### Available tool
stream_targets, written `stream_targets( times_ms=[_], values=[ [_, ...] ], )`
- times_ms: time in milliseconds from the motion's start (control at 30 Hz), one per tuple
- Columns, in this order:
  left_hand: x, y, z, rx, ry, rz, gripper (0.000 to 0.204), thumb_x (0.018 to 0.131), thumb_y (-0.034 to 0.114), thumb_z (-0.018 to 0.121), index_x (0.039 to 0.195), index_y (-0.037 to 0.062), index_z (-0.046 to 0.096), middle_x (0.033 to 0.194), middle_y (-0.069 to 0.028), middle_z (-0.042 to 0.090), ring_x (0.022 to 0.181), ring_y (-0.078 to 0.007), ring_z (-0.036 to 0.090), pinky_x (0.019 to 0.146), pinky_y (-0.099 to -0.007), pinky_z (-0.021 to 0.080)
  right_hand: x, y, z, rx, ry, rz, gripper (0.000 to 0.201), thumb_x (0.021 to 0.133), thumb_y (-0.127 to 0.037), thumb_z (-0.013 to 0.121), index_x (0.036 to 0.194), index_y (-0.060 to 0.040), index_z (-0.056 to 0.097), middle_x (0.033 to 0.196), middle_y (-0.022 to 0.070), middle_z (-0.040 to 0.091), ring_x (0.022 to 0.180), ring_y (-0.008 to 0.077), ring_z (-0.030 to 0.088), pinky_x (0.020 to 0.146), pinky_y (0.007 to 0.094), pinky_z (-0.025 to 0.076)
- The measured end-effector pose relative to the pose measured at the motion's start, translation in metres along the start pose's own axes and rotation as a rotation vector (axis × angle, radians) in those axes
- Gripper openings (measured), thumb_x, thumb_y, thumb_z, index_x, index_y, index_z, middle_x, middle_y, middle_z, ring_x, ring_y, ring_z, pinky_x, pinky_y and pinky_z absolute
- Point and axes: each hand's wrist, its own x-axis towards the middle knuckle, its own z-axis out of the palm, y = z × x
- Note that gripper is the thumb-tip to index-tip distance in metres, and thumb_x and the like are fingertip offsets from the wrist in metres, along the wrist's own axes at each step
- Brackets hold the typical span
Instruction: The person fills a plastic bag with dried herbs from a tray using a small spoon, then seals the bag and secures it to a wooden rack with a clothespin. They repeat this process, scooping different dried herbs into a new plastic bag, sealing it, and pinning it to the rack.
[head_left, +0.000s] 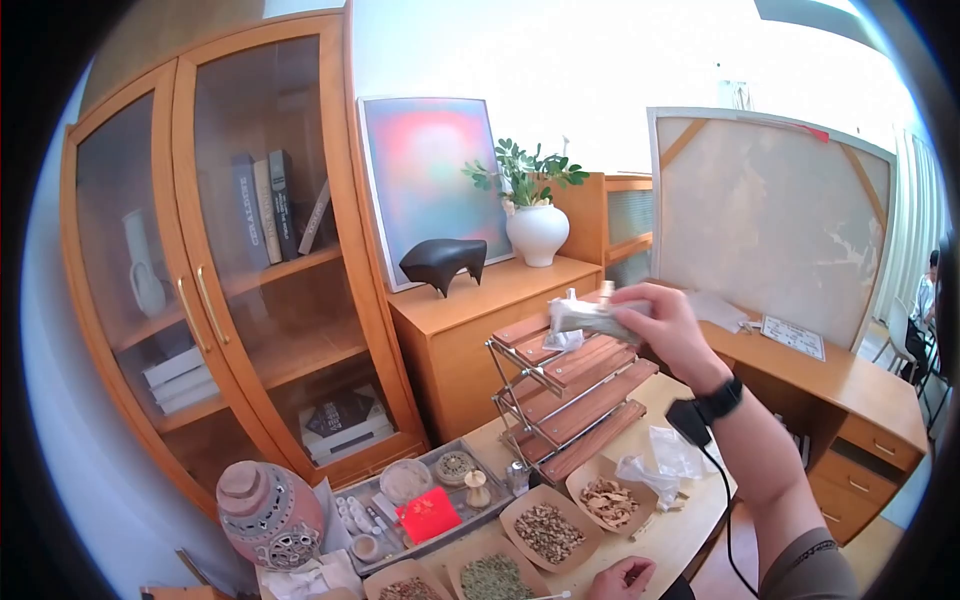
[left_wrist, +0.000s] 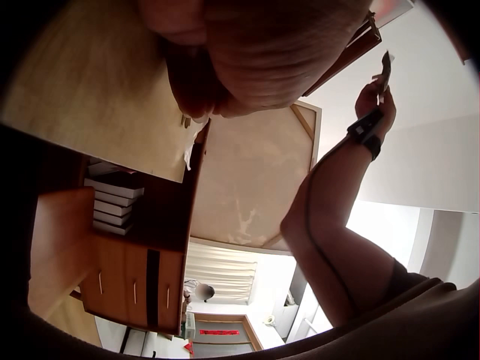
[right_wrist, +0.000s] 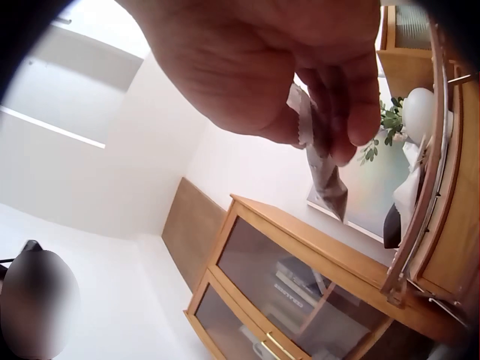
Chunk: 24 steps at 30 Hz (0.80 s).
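My right hand (head_left: 668, 325) is raised over the top tier of a small wooden slatted rack (head_left: 590, 368). Between thumb and fingers it pinches a small plastic packet (right_wrist: 327, 184) with a crimped edge. Other small clear packets (head_left: 563, 341) lie on the top slats, just beyond that hand. My left hand (head_left: 622, 580) is low at the near edge of the table, its fingers loosely curled and holding nothing. Nearest to it are a paper tray of pale dried slices (head_left: 607, 503) and a paper tray of brown dried pieces (head_left: 547, 533).
Crumpled clear plastic bags (head_left: 672, 458) lie right of the trays. Left of them stand a tray of green dried herb (head_left: 492, 580), a grey tray (head_left: 480, 515) with a red packet (head_left: 428, 516) and small jars, and a pierced pottery jar (head_left: 270, 515). A glass-door cabinet (head_left: 335, 240) rises behind.
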Motion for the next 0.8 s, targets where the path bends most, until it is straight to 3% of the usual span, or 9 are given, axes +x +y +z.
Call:
stream_targets(
  times_ms=[167, 233, 467, 800],
  values=[
    [0.0, -0.007, 0.001, -0.005, 0.019, 0.036, 0.014, 0.101, 0.014, 0.071, 0.102, 0.0002, 0.07, 0.079, -0.0081, 0.069, 0.069, -0.0134, 0.062, 0.068, -0.0323, 0.053, 0.062, 0.004, 0.046, -0.33, -0.198, -0.077, 0.025, 0.094, -0.022, 0.077, 0.11, -0.0031, 0.079, 0.097, 0.0123, 0.078, 0.088, 0.0231, 0.075, 0.083, 0.0373, 0.059],
    [-0.001, 0.005, -0.002, 0.024, -0.002, 0.034, 0.014, 0.101, 0.014, 0.071, 0.101, -0.0003, 0.07, 0.079, -0.0093, 0.069, 0.069, -0.0148, 0.063, 0.068, -0.0333, 0.053, 0.072, 0.001, 0.059, -0.464, -0.313, 0.015, 0.03, 0.092, -0.027, 0.078, 0.113, -0.006, 0.08, 0.1, 0.0161, 0.079, 0.092, 0.0288, 0.075, 0.086, 0.0397, 0.058],
    [-0.001, 0.009, -0.001, 0.027, 0.003, 0.026, 0.014, 0.1, 0.013, 0.071, 0.1, -0.0002, 0.071, 0.079, -0.0101, 0.071, 0.07, -0.016, 0.066, 0.069, -0.0334, 0.055, 0.084, 0.026, 0.053, -0.555, -0.556, -0.104, 0.029, 0.095, -0.026, 0.075, 0.117, -0.0074, 0.08, 0.104, 0.0147, 0.079, 0.1, 0.0291, 0.075, 0.092, 0.0398, 0.057],
    [0.0, 0.007, 0.0, 0.076, 0.001, 0.04, 0.016, 0.099, 0.015, 0.072, 0.105, -0.0007, 0.072, 0.083, -0.0135, 0.074, 0.074, -0.02, 0.07, 0.073, -0.0357, 0.057, 0.087, 0.049, 0.015, -0.658, -0.483, -0.077, 0.024, 0.094, -0.023, 0.077, 0.111, -0.0073, 0.081, 0.102, 0.0147, 0.08, 0.096, 0.0304, 0.075, 0.089, 0.0398, 0.058]
  ],
)
